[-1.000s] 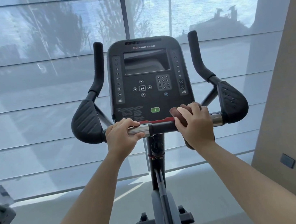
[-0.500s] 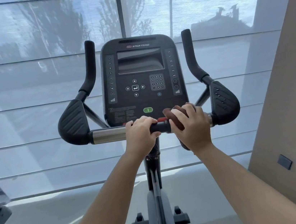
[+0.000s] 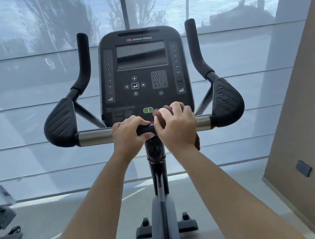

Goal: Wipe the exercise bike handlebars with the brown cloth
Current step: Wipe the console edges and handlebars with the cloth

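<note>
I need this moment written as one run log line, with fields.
phase: wiping | left hand: grips bar | right hand: presses cloth on bar | console: untouched

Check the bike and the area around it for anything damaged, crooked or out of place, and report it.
Nothing stands out. The console sits square between matching grips, the crossbar looks intact, and both hands grip it, the right hand holding the brown cloth.
</note>
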A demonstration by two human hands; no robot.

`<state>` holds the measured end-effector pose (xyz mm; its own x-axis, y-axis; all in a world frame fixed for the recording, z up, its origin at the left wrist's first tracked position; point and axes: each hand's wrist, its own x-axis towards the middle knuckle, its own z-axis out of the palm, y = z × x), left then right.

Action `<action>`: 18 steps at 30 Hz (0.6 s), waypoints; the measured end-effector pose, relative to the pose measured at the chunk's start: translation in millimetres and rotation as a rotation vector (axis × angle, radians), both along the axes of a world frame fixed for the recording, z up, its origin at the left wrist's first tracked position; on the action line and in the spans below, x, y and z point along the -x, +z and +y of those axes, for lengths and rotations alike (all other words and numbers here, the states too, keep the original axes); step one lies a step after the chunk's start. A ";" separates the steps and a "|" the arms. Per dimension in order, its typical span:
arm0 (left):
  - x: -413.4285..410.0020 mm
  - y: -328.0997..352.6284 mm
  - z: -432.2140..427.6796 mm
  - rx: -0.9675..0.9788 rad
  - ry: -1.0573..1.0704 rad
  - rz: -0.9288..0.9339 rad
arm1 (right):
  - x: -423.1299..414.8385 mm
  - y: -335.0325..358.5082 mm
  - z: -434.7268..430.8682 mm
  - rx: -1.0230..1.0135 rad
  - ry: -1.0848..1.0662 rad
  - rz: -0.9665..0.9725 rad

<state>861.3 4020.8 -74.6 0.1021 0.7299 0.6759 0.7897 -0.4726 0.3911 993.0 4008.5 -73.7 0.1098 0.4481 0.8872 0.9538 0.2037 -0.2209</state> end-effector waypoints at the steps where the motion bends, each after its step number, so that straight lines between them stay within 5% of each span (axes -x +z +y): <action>1: -0.1 0.4 -1.1 0.008 -0.001 -0.004 | -4.6 -0.2 -1.0 0.002 0.019 -0.036; 9: -1.0 -0.2 -3.6 0.018 0.001 -0.031 | -84.6 -9.1 -3.4 -0.059 -0.085 -0.074; 13: -0.5 -3.0 -2.5 -0.025 0.006 -0.011 | -50.7 -3.8 -5.0 -0.023 -0.115 0.098; 18: 0.6 -5.5 0.1 -0.078 0.004 0.026 | -1.0 -3.4 -6.6 0.012 -0.031 0.073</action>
<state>860.6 4020.9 -80.1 0.1178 0.6757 0.7277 0.8013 -0.4976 0.3322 994.0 4001.9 -77.1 0.1881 0.4541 0.8709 0.9409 0.1709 -0.2924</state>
